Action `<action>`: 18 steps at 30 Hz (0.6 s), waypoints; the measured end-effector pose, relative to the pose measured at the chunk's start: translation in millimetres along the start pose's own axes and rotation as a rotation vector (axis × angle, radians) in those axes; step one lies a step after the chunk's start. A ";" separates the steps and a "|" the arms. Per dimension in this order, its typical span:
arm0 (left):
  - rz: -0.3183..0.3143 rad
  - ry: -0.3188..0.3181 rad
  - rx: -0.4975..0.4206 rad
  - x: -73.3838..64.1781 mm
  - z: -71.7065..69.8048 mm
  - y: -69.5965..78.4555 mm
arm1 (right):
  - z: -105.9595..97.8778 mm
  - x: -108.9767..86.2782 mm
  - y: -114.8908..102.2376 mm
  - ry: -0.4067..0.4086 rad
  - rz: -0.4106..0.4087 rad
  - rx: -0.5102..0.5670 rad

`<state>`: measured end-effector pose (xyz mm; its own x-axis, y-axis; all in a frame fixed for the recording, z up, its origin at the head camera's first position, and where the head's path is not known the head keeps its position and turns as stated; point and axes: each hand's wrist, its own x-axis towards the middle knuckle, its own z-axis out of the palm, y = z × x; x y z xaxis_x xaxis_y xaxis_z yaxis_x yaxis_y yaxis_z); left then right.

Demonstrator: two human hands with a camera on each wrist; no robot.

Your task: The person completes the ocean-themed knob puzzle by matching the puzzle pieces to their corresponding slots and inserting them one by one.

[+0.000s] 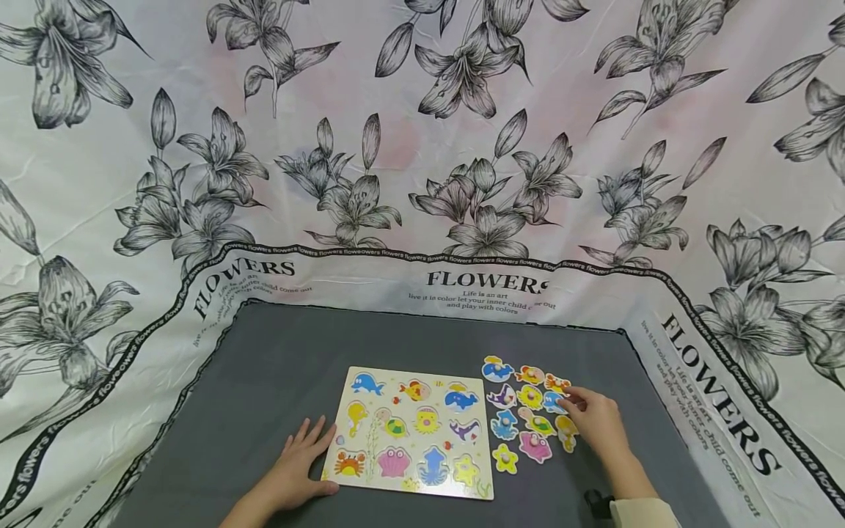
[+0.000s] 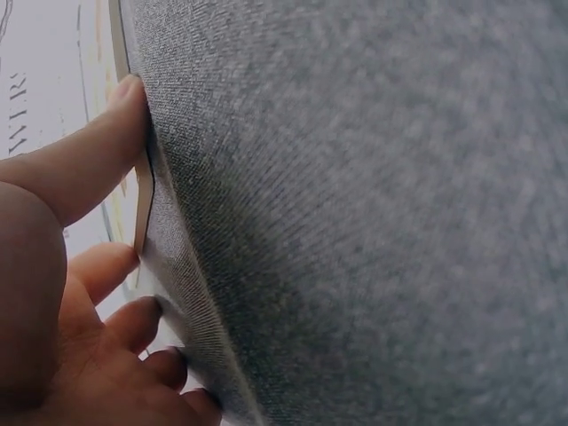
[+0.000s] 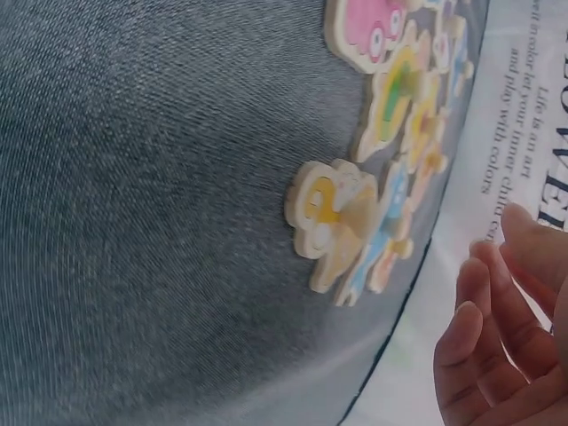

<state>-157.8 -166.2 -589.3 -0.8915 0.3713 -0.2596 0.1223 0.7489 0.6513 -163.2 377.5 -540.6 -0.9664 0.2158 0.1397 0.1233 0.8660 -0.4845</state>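
Observation:
A pale wooden puzzle board (image 1: 396, 481) printed with sea animals lies on the grey cloth. My left hand (image 1: 297, 469) touches its left edge, fingers spread, with the thumb at the near corner; the left wrist view shows the thumb (image 2: 98, 151) and a fingertip against the board's thin side. Over the loose knobbed pieces right of the board hovers my right hand (image 1: 597, 423), fingers slightly bent. Its fingertips are by the blue piece (image 1: 552, 401), the crab piece (image 1: 557, 383) and the yellow seahorse piece (image 1: 565, 433). Nothing shows between those fingers in the right wrist view.
Several more pieces sit close together, among them a whale (image 1: 496, 369), a pink shell (image 1: 535, 446), a turtle (image 1: 539, 423) and a yellow star (image 1: 505, 459). A white flower-printed cloth (image 1: 370, 282) surrounds the grey area. A small black object (image 1: 598, 504) lies near the right sleeve (image 1: 643, 513).

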 end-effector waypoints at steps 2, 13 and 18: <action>0.004 -0.006 0.000 1.2 -0.2 0.2 | 1.4 1.6 2.6 -0.006 0.005 -0.005; 0.005 -0.021 -0.034 2.7 3.5 -3.3 | 11.6 7.3 19.7 -0.085 0.071 -0.029; -0.024 0.002 -0.022 4.5 -0.5 -0.7 | 13.8 23.7 18.8 -0.134 0.061 -0.015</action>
<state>-162.1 -165.3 -590.6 -0.8948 0.3522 -0.2743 0.0912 0.7457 0.6600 -186.9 392.6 -558.3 -0.9784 0.2066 -0.0067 0.1848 0.8600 -0.4757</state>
